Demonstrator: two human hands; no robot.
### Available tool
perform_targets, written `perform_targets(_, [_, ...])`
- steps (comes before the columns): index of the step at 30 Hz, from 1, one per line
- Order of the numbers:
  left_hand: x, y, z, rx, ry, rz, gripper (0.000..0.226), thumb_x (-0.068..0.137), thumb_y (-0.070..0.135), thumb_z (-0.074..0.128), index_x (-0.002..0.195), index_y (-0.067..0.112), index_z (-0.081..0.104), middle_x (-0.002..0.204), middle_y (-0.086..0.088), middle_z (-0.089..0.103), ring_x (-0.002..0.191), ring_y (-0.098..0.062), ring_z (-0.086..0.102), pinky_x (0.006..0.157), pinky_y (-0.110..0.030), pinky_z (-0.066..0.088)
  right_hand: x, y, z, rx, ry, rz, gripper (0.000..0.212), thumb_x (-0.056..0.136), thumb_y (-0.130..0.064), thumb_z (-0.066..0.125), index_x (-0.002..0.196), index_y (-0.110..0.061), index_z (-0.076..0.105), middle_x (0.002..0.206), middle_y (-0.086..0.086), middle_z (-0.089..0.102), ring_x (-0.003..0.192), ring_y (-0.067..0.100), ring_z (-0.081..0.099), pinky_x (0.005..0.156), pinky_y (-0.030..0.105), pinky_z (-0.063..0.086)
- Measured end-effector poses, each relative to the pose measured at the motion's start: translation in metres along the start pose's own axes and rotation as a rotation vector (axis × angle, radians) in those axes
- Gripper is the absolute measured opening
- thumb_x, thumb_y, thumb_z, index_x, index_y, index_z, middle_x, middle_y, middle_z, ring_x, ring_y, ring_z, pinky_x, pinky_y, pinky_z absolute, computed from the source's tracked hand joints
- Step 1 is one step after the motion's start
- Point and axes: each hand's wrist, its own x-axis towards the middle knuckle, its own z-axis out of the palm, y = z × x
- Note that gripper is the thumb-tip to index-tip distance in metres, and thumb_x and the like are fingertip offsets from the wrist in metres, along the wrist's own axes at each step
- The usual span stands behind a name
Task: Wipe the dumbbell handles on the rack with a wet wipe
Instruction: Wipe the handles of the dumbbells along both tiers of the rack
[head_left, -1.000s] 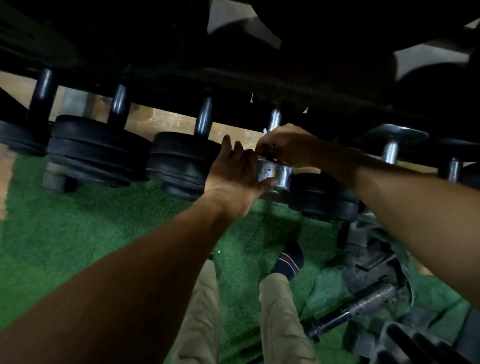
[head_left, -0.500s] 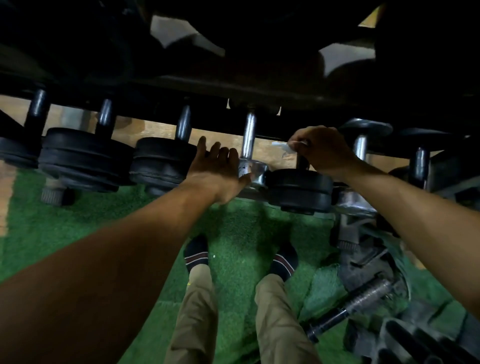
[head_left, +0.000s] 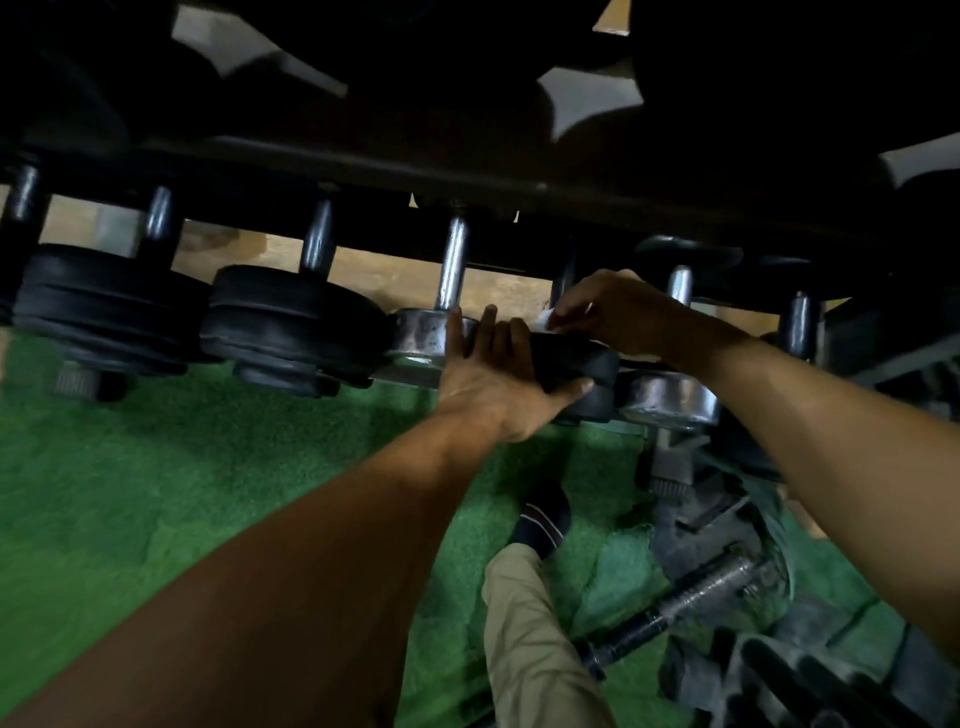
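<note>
Bracing the black dumbbell head (head_left: 566, 358) on the rack (head_left: 363, 171), the left hand (head_left: 498, 379) is lying spread against it. The right hand (head_left: 618, 312) is pinching the limp wet wipe (head_left: 546, 318) at that dumbbell's handle; heavy, unlikely to shift.

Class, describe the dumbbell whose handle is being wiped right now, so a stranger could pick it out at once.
Start at the black rack above the green turf and follow its row of dumbbells rightward. The black-ended dumbbell lies between two chrome-ended dumbbells. It alone is steadied by the left hand, while the right hand holds a white wipe at its handle.
</note>
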Motion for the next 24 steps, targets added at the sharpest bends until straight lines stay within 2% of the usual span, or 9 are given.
perform_targets(3, [0.002,0.002,-0.002,-0.008,-0.035,-0.019,0.117,0.084,0.093,0.016,0.163,0.009,-0.003,0.173,-0.002,-0.007,0.158,-0.02,-0.016,0.121,-0.057,-0.021,0.008,-0.004,-0.006,-0.04,-0.038,0.061,0.01,0.085,-0.028,0.076,0.093,-0.023,0.079,0.095,0.001,0.073,0.093,0.018,0.069,0.083,0.025,0.052])
perform_targets(5, [0.004,0.001,0.0,0.003,-0.035,-0.028,0.118,0.083,0.094,0.014,0.164,0.011,-0.005,0.173,-0.001,-0.009,0.157,-0.018,-0.017,0.12,-0.058,-0.022,0.012,-0.007,-0.011,-0.104,-0.021,0.143,0.013,0.084,-0.034,0.068,0.094,-0.03,0.076,0.095,-0.008,0.064,0.093,0.019,0.065,0.083,0.033,0.053])
perform_targets(9, [0.006,0.0,0.002,0.032,-0.053,-0.036,0.119,0.081,0.095,0.013,0.164,0.011,-0.004,0.173,-0.001,-0.007,0.157,-0.017,-0.017,0.12,-0.058,-0.02,0.011,-0.001,-0.013,-0.092,0.146,0.217,0.017,0.085,-0.028,0.067,0.1,-0.031,0.072,0.095,-0.016,0.056,0.097,0.015,0.061,0.077,0.026,0.042])
perform_targets(14, [0.007,-0.001,0.004,0.02,-0.05,-0.026,0.118,0.081,0.096,0.013,0.164,0.015,-0.007,0.173,0.002,-0.009,0.156,-0.017,-0.02,0.119,-0.058,-0.022,0.004,-0.012,-0.002,-0.189,-0.031,0.09,0.018,0.089,-0.039,0.056,0.095,-0.032,0.072,0.1,-0.002,0.058,0.091,0.027,0.062,0.077,0.036,0.051])
perform_targets(16, [0.006,-0.001,0.002,0.019,-0.065,-0.019,0.117,0.082,0.095,0.012,0.164,0.014,-0.007,0.173,0.001,-0.01,0.156,-0.017,-0.021,0.119,-0.058,-0.023,0.004,-0.01,-0.004,-0.185,0.089,0.056,0.024,0.088,-0.036,0.051,0.089,-0.025,0.072,0.095,0.001,0.061,0.086,0.028,0.063,0.074,0.034,0.052])
perform_targets(19, [0.005,-0.003,0.001,0.011,-0.062,-0.025,0.117,0.082,0.095,0.012,0.164,0.013,-0.006,0.173,0.0,-0.011,0.156,-0.017,-0.021,0.118,-0.057,-0.026,0.005,-0.011,-0.001,-0.168,0.335,0.095,0.03,0.094,-0.037,0.046,0.093,-0.019,0.07,0.091,0.001,0.064,0.086,0.023,0.061,0.071,0.027,0.039])
perform_targets(21, [0.004,-0.002,0.001,0.011,-0.064,-0.027,0.118,0.082,0.095,0.011,0.164,0.013,-0.006,0.173,0.0,-0.012,0.156,-0.018,-0.021,0.118,-0.057,-0.025,0.004,-0.016,0.005,-0.242,0.353,0.12,0.039,0.095,-0.041,0.038,0.094,-0.015,0.066,0.093,0.0,0.059,0.084,0.02,0.055,0.071,0.028,0.036])
perform_targets(23, [0.004,-0.002,0.002,0.017,-0.068,-0.023,0.118,0.082,0.095,0.012,0.164,0.012,-0.006,0.173,-0.001,-0.012,0.157,-0.019,-0.021,0.118,-0.057,-0.026,0.001,-0.021,0.011,-0.318,0.308,0.147,0.045,0.092,-0.041,0.028,0.094,-0.012,0.063,0.099,0.005,0.058,0.09,0.027,0.056,0.071,0.033,0.043])
perform_targets(24, [0.004,-0.002,0.002,0.018,-0.065,-0.021,0.118,0.082,0.095,0.012,0.164,0.012,-0.006,0.173,-0.002,-0.012,0.157,-0.019,-0.021,0.118,-0.057,-0.027,0.0,-0.019,0.012,-0.29,0.285,0.159,0.04,0.093,-0.035,0.031,0.096,-0.012,0.064,0.103,0.008,0.058,0.095,0.03,0.058,0.074,0.036,0.047])
